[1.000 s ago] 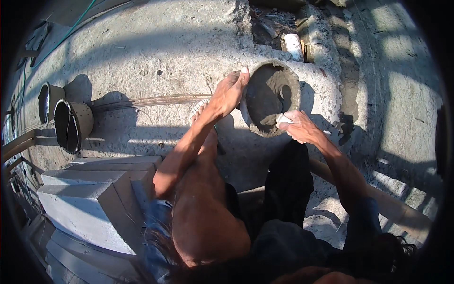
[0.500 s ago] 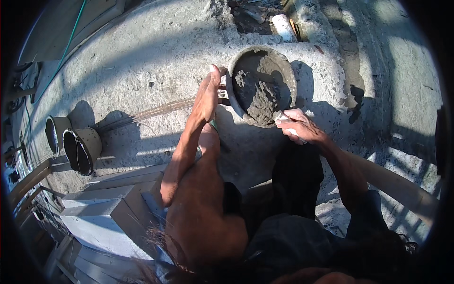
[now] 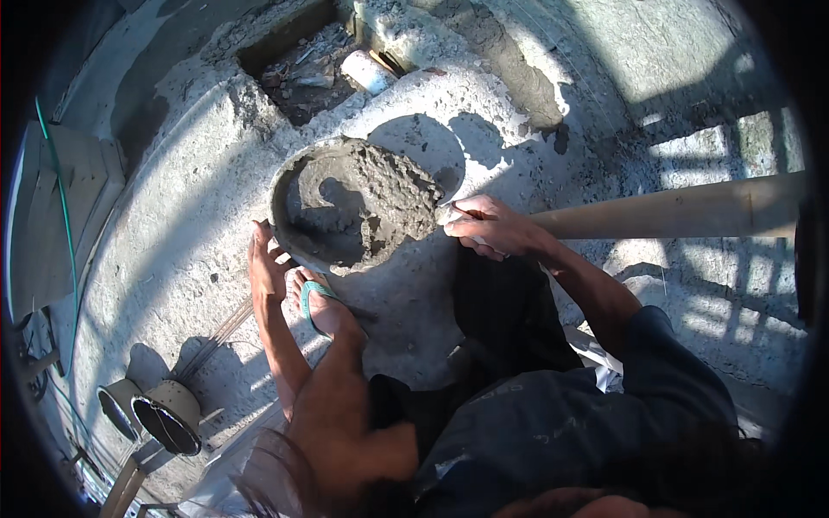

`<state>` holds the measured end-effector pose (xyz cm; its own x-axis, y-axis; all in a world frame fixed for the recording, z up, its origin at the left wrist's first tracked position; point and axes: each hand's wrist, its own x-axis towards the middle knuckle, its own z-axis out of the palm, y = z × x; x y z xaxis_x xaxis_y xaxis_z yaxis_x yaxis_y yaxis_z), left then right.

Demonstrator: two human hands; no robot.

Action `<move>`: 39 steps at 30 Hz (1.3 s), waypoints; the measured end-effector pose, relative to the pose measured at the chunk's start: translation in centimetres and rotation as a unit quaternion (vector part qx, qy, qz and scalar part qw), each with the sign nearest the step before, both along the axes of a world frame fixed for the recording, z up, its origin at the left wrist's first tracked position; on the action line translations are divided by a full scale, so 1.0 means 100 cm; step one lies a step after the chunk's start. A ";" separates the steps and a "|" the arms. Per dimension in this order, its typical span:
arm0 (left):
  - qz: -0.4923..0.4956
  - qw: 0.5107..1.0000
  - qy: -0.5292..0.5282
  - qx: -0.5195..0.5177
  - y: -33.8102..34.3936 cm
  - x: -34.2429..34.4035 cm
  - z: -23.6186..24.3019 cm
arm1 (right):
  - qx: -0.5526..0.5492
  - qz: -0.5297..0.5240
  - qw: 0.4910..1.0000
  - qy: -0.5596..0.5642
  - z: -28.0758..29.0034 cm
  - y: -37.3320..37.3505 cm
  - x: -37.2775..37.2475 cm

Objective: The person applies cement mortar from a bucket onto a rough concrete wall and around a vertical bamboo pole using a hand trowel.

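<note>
A round tub point(image 3: 287, 186) holds wet grey mortar point(image 3: 389, 203), heaped on its right side. My left hand point(image 3: 268, 259) is at the tub's lower left wall, fingers apart; whether they touch it I cannot tell exactly. My right hand point(image 3: 488, 226) grips a white handle point(image 3: 453, 213) at the tub's right rim; the rest of that tool is hidden. My left foot point(image 3: 319, 306), in a green flip-flop, is just below the tub.
Above lies a rough hole point(image 3: 302, 78) with rubble and a white pipe piece point(image 3: 367, 73). A long pole point(image 3: 656, 210) runs right. Two buckets point(image 3: 173, 406) and thin rods point(image 3: 220, 341) lie lower left. A green hose point(image 3: 62, 198) crosses leaning boards point(image 3: 39, 237) at far left.
The view has swung, so tub and hands appear further left. The mortar has been turned up into a heap on the right. My left hand has shifted lower along the tub's side.
</note>
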<state>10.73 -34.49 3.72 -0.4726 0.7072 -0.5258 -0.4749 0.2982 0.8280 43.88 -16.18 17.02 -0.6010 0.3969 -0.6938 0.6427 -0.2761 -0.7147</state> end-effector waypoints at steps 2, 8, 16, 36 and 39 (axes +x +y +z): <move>0.009 1.000 -0.003 -0.028 0.002 -0.001 -0.002 | -0.023 -0.045 0.999 -0.018 0.011 -0.005 0.014; -0.009 0.997 0.024 -0.077 -0.004 0.001 0.001 | -0.048 -0.093 0.994 0.045 0.025 -0.018 0.076; -0.052 0.988 0.002 -0.146 0.003 -0.008 0.010 | 0.010 -0.143 0.990 0.003 0.055 -0.049 0.160; -0.558 0.519 0.644 0.072 0.235 0.052 0.046 | 0.003 -0.365 0.931 -0.017 -0.044 -0.147 0.403; -0.595 0.506 0.624 0.029 0.233 0.047 0.026 | -0.009 -0.378 0.925 -0.022 -0.062 -0.089 0.414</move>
